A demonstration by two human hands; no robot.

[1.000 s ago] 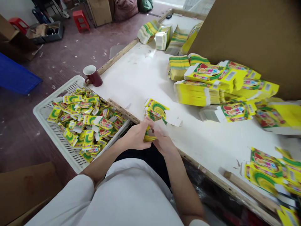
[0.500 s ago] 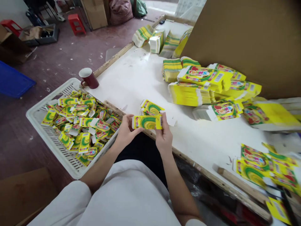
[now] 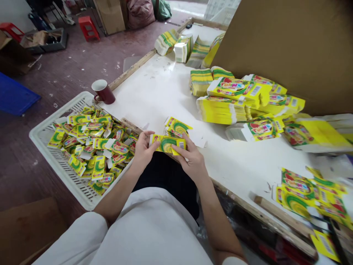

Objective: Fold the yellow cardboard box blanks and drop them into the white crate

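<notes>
A small yellow and green carton [image 3: 166, 144] is held between my two hands, just over the table's wooden front edge. My left hand [image 3: 145, 150] grips its left end, thumb in front and fingers behind. At the other end my right hand [image 3: 191, 159] is closed on it, the thumb lying by the barcode flap. Directly behind it, a small stack of flat cartons [image 3: 178, 126] lies on the white table [image 3: 154, 95]. To my left, a white plastic basket [image 3: 62, 175] holds many small cartons [image 3: 98, 167] of the same print.
A maroon mug [image 3: 106, 94] stands at the table's left edge above the basket. Bundles of flat cartons [image 3: 220, 110] are piled at the right, before a large brown cardboard sheet [image 3: 281, 48]. Loose cartons [image 3: 300, 191] and a wooden stick [image 3: 284, 217] lie at the near right.
The carton has shifted slightly left and its right end has tilted down. My right hand has turned, bringing its thumb onto the barcode end.
</notes>
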